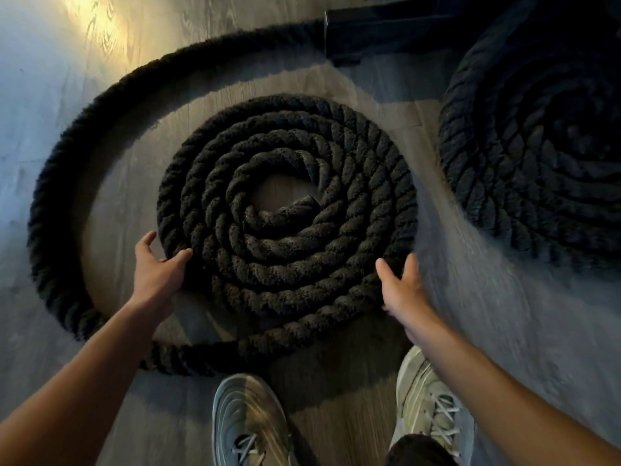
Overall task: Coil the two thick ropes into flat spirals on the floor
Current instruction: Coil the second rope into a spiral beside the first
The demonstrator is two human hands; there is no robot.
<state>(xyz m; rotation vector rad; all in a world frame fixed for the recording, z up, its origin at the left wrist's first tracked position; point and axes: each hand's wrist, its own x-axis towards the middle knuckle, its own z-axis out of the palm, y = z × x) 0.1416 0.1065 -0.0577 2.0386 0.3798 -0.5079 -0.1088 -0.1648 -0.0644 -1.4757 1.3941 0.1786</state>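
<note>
Shoes nearest; both hands open, left hand and right hand flanking the coil. Rope looked heavy, stiff; grab the loose tail.

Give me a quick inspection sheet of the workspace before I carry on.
Surface: wood-grain floor, partly shadowed.
Job's things: centre spiral flat, its loose tail still looping wide around it; second coil lies at right.
Clutter: dark object at top, unclear what.
Grippers: left hand and right hand open at the spiral's near edge.
Cables: nothing seen.
Surroundings: two shoes below.
</note>
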